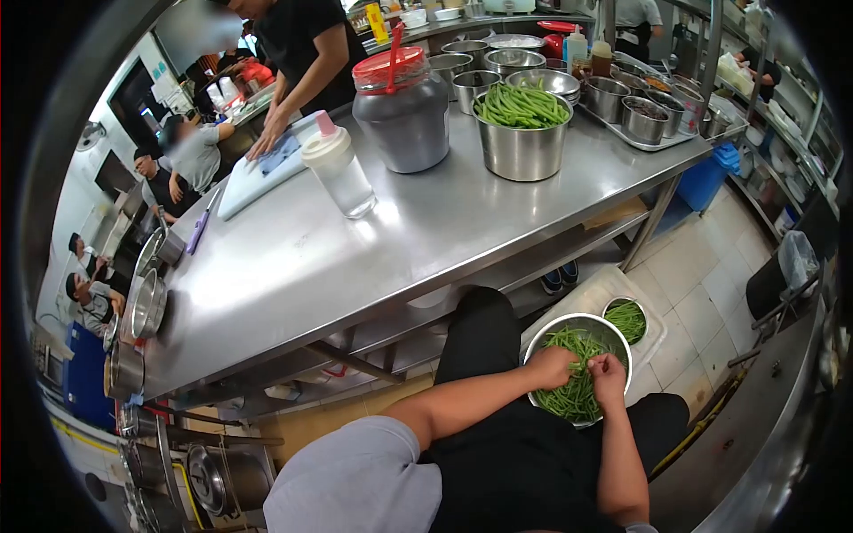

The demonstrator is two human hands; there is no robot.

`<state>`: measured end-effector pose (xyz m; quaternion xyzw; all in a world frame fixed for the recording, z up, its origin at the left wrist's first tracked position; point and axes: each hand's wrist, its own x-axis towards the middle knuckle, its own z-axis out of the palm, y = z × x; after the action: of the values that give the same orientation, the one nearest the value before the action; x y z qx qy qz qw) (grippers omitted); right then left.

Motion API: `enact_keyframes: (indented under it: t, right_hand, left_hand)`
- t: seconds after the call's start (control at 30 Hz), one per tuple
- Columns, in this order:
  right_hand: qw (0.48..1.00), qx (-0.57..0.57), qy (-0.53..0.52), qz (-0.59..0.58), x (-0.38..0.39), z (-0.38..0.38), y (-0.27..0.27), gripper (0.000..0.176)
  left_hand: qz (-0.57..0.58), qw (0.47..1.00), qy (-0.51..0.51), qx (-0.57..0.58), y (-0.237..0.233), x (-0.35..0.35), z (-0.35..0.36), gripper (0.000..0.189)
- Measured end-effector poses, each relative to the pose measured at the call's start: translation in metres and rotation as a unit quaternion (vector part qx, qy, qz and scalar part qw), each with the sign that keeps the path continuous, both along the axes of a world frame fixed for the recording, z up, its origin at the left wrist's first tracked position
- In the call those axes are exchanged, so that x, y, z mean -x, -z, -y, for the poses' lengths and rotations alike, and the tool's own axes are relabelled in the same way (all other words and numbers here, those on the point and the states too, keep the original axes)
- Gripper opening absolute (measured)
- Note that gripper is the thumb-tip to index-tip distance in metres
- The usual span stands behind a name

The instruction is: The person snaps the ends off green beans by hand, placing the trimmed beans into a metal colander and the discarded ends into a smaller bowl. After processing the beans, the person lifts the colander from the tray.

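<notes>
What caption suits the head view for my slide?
Left hand and right hand hold green beans in a steel bowl.

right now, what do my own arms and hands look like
The left hand and right hand are bare, with no gloves or watch visible. A short grey sleeve covers the left upper arm; both forearms are uncovered.

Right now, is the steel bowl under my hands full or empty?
Partly full: green beans cover most of the bowl, but its far inner wall shows bare.
</notes>
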<state>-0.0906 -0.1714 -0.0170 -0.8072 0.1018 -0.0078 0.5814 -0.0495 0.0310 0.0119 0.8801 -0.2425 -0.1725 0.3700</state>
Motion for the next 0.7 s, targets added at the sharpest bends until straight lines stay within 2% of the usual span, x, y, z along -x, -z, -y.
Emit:
enact_keyframes:
  t: [0.03,0.17,0.27,0.33,0.37,0.4,0.47,0.5,0.57,0.6,0.7]
  right_hand:
    - [0.999,0.029,-0.005,0.018,0.0,-0.002,-0.003,0.005]
    - [0.997,0.051,0.028,0.055,-0.005,0.0,0.0,0.005]
    - [0.998,-0.005,0.057,0.03,-0.004,0.016,0.009,0.005]
    - [0.99,-0.086,0.108,-0.003,-0.004,0.023,0.01,0.005]
    - [0.986,-0.13,0.102,-0.009,-0.004,0.027,0.013,0.005]
    - [0.986,-0.132,0.104,-0.011,-0.002,0.026,0.006,0.005]
    - [0.96,-0.244,0.122,-0.061,0.0,0.019,-0.018,0.008]
    - [0.959,-0.247,0.123,-0.06,0.001,0.012,-0.017,0.008]
    - [0.985,-0.156,0.073,0.019,0.005,0.003,-0.012,0.009]
    - [0.984,-0.158,0.076,0.016,0.008,0.001,-0.004,0.009]
    - [0.998,0.036,0.051,0.029,0.01,0.004,0.012,0.011]
  left_hand:
    - [0.034,0.999,-0.003,-0.026,-0.001,0.002,-0.001,0.024]
    - [0.052,0.996,-0.015,-0.068,-0.019,0.0,0.0,0.024]
    - [0.057,0.996,-0.028,-0.068,-0.016,-0.001,0.002,0.028]
    - [0.102,0.992,-0.012,-0.068,-0.011,-0.003,0.003,0.033]
    - [0.101,0.992,-0.01,-0.069,-0.009,-0.003,0.003,0.033]
    - [0.105,0.992,-0.009,-0.069,-0.009,-0.001,0.003,0.034]
    - [0.112,0.991,-0.006,-0.071,-0.013,0.0,0.002,0.036]
    - [0.111,0.991,-0.011,-0.08,-0.014,0.0,0.003,0.035]
    - [0.109,0.99,-0.014,-0.09,-0.014,0.0,0.005,0.034]
    - [0.123,0.988,-0.003,-0.095,-0.012,0.0,0.006,0.033]
    - [0.129,0.984,0.031,-0.12,-0.011,0.0,0.008,0.035]
